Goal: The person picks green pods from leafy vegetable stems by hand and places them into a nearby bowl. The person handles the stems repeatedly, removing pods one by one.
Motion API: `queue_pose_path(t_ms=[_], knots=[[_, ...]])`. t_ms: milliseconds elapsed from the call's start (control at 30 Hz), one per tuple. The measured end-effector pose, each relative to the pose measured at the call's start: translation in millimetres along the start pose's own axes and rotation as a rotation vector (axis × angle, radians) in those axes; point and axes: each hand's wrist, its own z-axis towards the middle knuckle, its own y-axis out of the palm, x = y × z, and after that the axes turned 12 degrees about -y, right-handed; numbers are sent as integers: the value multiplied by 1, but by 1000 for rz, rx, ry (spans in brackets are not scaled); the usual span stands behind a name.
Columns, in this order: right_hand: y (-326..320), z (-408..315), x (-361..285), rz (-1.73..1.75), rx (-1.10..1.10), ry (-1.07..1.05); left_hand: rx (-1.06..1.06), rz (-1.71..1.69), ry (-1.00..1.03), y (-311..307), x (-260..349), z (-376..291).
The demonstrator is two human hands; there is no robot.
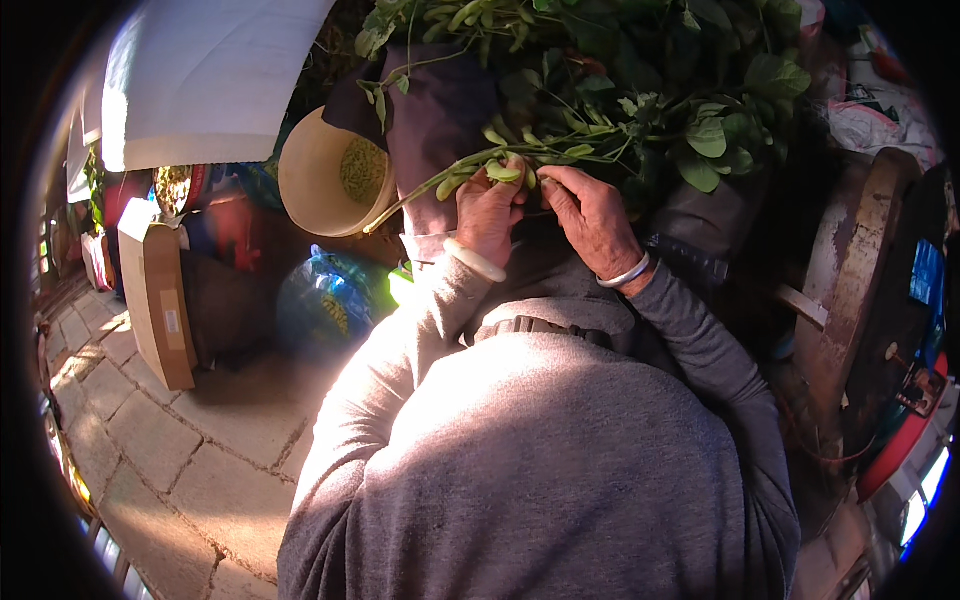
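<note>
Green bean plants with leaves and pods [705,135] lie across my lap. One cut stem [420,189] runs from them towards the lower left, past my hands. My left hand [491,206], with a pale bangle at the wrist, has its fingers closed on a green pod [502,172] beside this stem. Close to its right, my right hand [589,214], wearing a silvery bangle, has thumb and forefinger together at the plant; what lies between them is too small to tell. A cream plastic bucket [307,176] stands tilted at the left, with shelled green beans [364,171] inside.
A blue plastic bag [322,300] lies below the bucket. Further left, a cardboard box [161,300] stands on the paving stones [157,450]. White sheeting [202,82] hangs at the upper left. At the right is a worn wooden stool or bench [847,300]; white sacks [874,124] lie behind it.
</note>
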Motion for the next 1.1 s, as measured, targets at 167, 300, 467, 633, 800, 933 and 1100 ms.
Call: queue_pose_path(t_ms=[167,300,467,633,800,933,1100], knots=[[-2,0,-3,52,-35,134,98,96,76,10,-2,-3],[-4,5,-2,361,-30,387,42,144,126,5,-4,0],[-14,24,-9,787,-34,541,-288,151,32,-3,49,-2],[-1,58,-33,608,-32,226,-248,404,134,14,109,-16],[13,49,-17,674,-27,385,-240,435,122,-31,80,3],[14,40,-13,542,-85,357,-227,151,88,-32,49,-5],[17,57,-13,66,-46,45,-231,-141,4,-32,35,-3]])
